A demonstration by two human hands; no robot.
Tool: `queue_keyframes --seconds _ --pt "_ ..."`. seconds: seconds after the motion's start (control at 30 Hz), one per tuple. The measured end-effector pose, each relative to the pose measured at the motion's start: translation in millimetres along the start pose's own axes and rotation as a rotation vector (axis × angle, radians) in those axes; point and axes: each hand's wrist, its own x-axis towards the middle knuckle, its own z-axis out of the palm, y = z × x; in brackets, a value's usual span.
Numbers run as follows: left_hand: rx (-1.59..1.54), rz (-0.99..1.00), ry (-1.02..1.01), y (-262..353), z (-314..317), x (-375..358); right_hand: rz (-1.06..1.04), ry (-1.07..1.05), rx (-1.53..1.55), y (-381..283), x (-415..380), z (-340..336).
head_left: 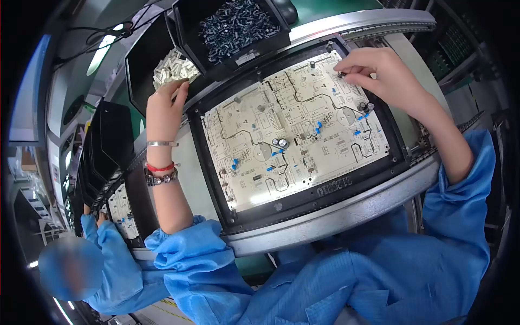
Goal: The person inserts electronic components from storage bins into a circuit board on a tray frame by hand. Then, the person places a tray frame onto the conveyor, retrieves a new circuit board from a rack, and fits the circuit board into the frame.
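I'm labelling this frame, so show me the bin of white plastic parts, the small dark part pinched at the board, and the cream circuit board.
Bin of white plastic parts (172,70), head view, on the heap.
Small dark part (342,75), head view, its top.
Cream circuit board (295,127), head view, board centre.

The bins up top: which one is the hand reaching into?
The left hand reaches into the bin of white parts; the other bin holds dark parts and is untouched.

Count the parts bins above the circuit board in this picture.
2: one bin of white parts under the left hand, one bin of dark parts beside it. Others may be hidden.
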Motion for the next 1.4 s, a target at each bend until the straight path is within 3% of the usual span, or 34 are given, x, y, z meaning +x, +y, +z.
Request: queue_keyframes --seconds 0.07,0.23,0.37,0.53,0.77,1.03,1.23,1.4 --pt "-0.087 0.087 0.02 -6.7 1.5 3.0 0.086 -0.01 0.079 -0.3 -3.6 -3.3" --pt "-0.17 0.005 0.011 2.1 -4.8 1.2 -0.045 -0.179 0.068 -3.6 -6.1 -2.9" --pt "-0.465 -0.064 0.256 -0.6 -3.6 5.1 -0.081 -0.327 0.149 -5.6 -12.4 6.1" --pt "-0.796 -0.162 0.228 34.9 -12.1 1.5 -0.218 -0.441 0.128 -11.7 -19.1 14.5" --pt "-0.884 -0.12 0.228 51.4 -7.2 0.9 -0.274 -0.442 0.14 -15.3 -24.9 21.2" --pt "-1.064 -0.18 0.076 71.8 1.0 -4.6 -0.326 -0.362 0.126 -14.3 -28.8 26.9" --pt "-1.162 -0.106 -0.147 85.4 6.5 -9.0 -0.389 -0.319 0.077 -14.5 -30.8 31.8" --pt "-1.23 -0.1 -0.173 99.3 9.9 -12.1 -0.467 -0.292 0.042 -14.6 -31.0 27.9"
